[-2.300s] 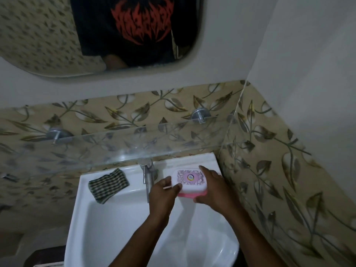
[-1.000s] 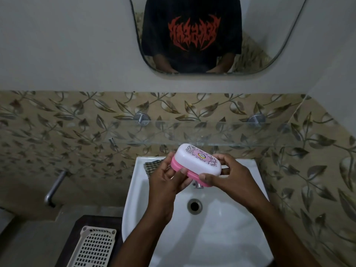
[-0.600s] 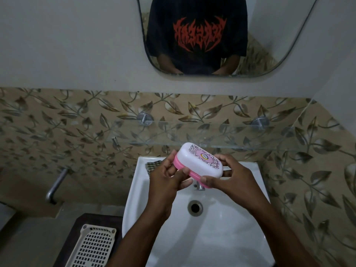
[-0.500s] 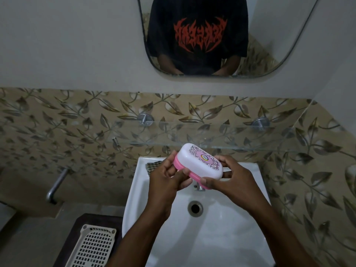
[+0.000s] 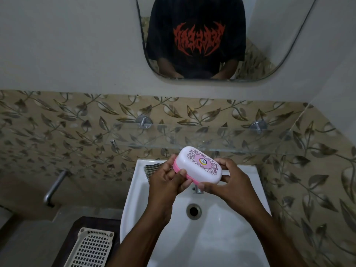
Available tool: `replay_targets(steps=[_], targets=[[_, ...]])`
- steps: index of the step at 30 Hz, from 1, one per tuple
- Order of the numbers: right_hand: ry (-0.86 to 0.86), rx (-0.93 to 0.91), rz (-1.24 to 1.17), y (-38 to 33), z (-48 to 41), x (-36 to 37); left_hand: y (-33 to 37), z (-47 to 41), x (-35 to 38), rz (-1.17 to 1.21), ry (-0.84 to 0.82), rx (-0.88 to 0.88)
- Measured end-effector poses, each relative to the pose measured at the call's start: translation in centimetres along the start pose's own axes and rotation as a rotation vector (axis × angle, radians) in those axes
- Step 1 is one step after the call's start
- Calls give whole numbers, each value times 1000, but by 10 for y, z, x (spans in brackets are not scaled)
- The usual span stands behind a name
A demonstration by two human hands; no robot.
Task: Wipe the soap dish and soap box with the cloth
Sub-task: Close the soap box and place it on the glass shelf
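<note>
Both hands hold the soap box (image 5: 199,166) above the white sink (image 5: 221,237). It has a white patterned lid and a pink base, and it tilts down to the right. My left hand (image 5: 167,182) grips its left end with the thumb on the pink rim. My right hand (image 5: 225,182) cups the right end from below and behind. The checked cloth (image 5: 152,167) lies on the sink's back left ledge, mostly hidden behind my left hand. No separate soap dish shows.
A tap (image 5: 198,189) peeks out under the box, above the drain (image 5: 193,211). A glass shelf (image 5: 192,139) spans the tiled wall behind the sink, under a mirror (image 5: 212,45). A beige perforated basket (image 5: 90,247) sits on a dark stand at lower left, near a wall pipe (image 5: 54,187).
The box was lifted off the sink's back right ledge and brought up over the basin. In the last half second both hands and the box have barely moved.
</note>
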State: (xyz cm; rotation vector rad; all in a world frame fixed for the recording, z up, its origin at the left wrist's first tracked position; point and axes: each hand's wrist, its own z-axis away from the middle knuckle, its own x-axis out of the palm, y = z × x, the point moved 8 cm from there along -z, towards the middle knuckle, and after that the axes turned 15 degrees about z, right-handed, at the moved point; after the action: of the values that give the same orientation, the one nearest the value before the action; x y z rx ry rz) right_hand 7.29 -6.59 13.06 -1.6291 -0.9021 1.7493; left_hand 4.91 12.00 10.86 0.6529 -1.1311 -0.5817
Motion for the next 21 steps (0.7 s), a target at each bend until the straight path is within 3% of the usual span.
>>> replay_targets(steps=[9,16,21], targets=[[-32,-19,-11,0,-1,-5,6,0,-3,-85,110,28],[31,-52,-178,-3,-15,-24,20,-15,13,-128,61,46],[-26,-68,-297,-8,-34,-29,22,-34,23,-126,103,78]])
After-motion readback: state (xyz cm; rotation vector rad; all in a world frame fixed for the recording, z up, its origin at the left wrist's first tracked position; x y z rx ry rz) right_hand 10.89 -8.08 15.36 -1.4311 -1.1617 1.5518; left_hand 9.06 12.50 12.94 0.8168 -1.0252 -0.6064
